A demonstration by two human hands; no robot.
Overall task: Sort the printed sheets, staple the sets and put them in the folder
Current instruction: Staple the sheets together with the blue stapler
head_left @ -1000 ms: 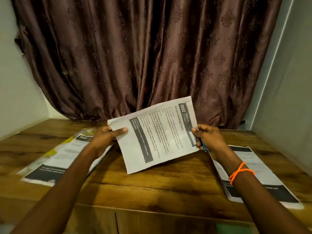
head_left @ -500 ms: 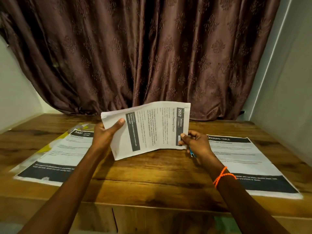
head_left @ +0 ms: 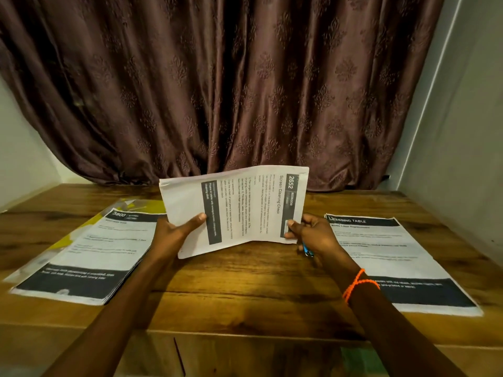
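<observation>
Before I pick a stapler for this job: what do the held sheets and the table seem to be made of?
The white printed sheets look like thin matte office paper: they bend between the left hand and right hand, and stacked edges show. The brown table looks like wood or wood-grain laminate, with grain streaks and a soft sheen; which one is unclear.

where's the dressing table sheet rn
In the head view, the dressing table sheet lies flat on the table's right side, just beyond the right hand.

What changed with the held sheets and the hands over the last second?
The held sheets were turned from tilted to nearly level and brought closer, buckling at mid-width. The left hand and right hand kept their grips. Both stacks on the table stayed flat.
</observation>
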